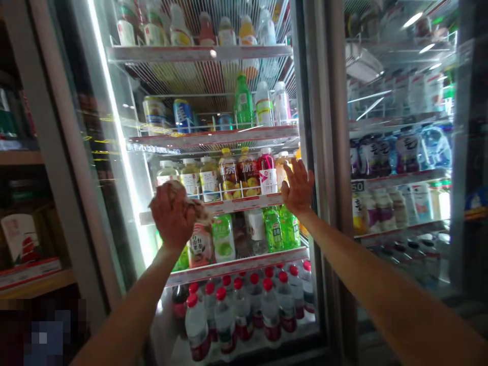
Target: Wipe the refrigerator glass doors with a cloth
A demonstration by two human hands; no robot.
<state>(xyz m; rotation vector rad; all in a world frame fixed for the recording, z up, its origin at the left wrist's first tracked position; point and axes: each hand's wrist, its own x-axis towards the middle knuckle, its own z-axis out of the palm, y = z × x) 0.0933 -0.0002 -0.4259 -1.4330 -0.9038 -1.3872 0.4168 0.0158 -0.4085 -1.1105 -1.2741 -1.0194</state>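
Both arms reach toward a lit drinks cooler. At the left of the third shelf (236, 205), my left hand (171, 216) holds a crumpled brownish cloth (198, 209), which hangs out past its fingers. My right hand (299, 189) is raised near the right end of that shelf, its fingers apart and nothing in it. Whether it touches the shelf or a bottle cannot be told. Between the hands stand dark tea bottles (229, 175) with yellow caps and a pink-red bottle (267, 170). Pale-labelled bottles (209, 180) stand just right of my left hand.
Green bottles (273, 230) stand on the shelf below, and several red-capped water bottles (224, 323) at the bottom. Higher shelves hold a green bottle (243, 104) and a blue can (183, 116). A metal door frame (331, 127) separates a second cooler at right. Wooden shelving (38, 284) is at left.
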